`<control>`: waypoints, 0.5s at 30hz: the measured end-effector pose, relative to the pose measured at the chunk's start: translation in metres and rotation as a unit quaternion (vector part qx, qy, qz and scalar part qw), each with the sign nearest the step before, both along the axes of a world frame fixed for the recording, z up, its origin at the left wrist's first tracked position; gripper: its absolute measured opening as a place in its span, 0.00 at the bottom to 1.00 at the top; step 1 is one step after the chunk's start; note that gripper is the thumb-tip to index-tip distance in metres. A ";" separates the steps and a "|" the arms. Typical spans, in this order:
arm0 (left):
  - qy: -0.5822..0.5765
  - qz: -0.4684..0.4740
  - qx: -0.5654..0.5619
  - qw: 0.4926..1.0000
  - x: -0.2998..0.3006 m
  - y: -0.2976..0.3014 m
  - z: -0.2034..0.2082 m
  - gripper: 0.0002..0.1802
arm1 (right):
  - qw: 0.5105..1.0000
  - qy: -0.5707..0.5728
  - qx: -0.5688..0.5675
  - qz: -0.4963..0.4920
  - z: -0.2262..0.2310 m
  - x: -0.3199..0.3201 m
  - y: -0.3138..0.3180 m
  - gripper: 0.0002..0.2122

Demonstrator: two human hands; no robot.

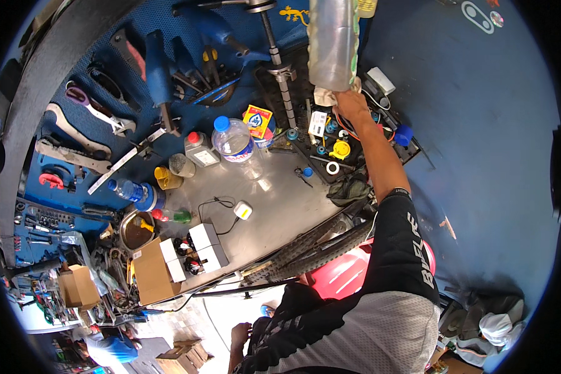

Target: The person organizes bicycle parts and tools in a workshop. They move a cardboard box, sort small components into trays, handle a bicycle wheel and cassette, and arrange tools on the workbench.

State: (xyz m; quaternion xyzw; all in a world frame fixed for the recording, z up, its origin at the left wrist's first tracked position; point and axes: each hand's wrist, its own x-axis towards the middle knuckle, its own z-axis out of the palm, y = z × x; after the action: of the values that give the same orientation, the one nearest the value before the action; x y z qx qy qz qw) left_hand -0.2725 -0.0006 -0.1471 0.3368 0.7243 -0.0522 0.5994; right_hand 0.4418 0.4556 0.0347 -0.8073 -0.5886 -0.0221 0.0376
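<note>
Clock face centred on the view. Open cardboard box (156, 273) at 8, on the near-left of the tabletop (287, 209). Red-capped grey bottle (202, 151) at 10; blue-capped clear bottle (232, 148) just beside it, nearer 10:30, both upright. Left hand (241, 335) at 6:30, low by the body, fingers apparently loosely curled; nothing seen held, though part of it is hidden, so grip can't be confirmed. Pale crumpled rag or paper (325, 96) at 1, directly below the translucent plastic container (333, 53) at 12:30. Yellow plastic part (340, 149) at 2, among small bits. Right hand (353, 105) at 1, arm fully extended, fingers closed in around the rag's right side; whether the container is gripped too can't be told. Blue cup (404, 135) at 2.

Handling, judged: rag light, soft, not fragile if cloth, tearable if paper; best pinched by a loose fold. Container thin-walled, likely flexes and slips; best held around the lower barrel.
</note>
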 end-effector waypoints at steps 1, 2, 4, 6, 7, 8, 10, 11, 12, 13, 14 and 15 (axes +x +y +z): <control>0.001 -0.040 0.028 0.999 -0.003 -0.005 -0.002 0.13 | 1.000 -0.001 -0.028 0.005 -0.005 -0.002 -0.002 0.38; 0.005 -0.075 0.054 0.996 -0.007 -0.018 -0.006 0.13 | 0.998 0.031 -0.053 -0.001 0.005 -0.012 0.000 0.40; 0.004 -0.097 0.093 0.991 -0.013 -0.037 -0.018 0.12 | 0.991 0.091 -0.102 -0.018 0.035 -0.029 0.003 0.44; -0.009 -0.079 0.121 0.989 -0.016 -0.041 -0.030 0.11 | 0.997 0.077 -0.015 -0.016 0.039 -0.034 -0.004 0.36; -0.023 -0.119 0.157 0.980 -0.016 -0.039 -0.033 0.11 | 0.997 0.076 0.001 -0.010 0.036 -0.034 -0.004 0.33; -0.033 -0.154 0.193 0.968 -0.016 -0.040 -0.034 0.11 | 0.997 0.079 0.017 -0.001 0.035 -0.040 -0.003 0.31; -0.041 -0.109 0.180 0.977 -0.014 -0.042 -0.035 0.11 | 0.996 0.069 -0.051 0.036 0.027 -0.048 -0.005 0.26; -0.047 -0.093 0.180 0.978 -0.014 -0.044 -0.039 0.11 | 0.993 0.074 -0.086 0.045 0.018 -0.049 -0.003 0.26; -0.053 -0.078 0.178 0.979 -0.014 -0.045 -0.041 0.11 | 0.988 0.079 -0.121 0.054 0.008 -0.050 -0.003 0.26; -0.056 -0.067 0.162 0.983 -0.015 -0.037 -0.037 0.11 | 0.992 0.066 -0.085 0.067 -0.016 -0.038 -0.010 0.21; -0.065 0.026 0.084 0.994 -0.011 -0.036 -0.031 0.11 | 0.990 0.092 -0.090 0.065 -0.021 -0.037 -0.010 0.20; -0.064 0.123 0.013 0.990 -0.004 -0.030 -0.022 0.12 | 0.987 0.116 -0.095 0.061 -0.024 -0.034 -0.011 0.18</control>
State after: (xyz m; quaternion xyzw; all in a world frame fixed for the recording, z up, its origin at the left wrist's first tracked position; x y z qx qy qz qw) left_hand -0.2766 -0.0301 -0.1690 0.2555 0.7209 0.0524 0.6421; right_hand 0.4077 0.4446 0.0110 -0.7666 -0.6280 0.1303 0.0298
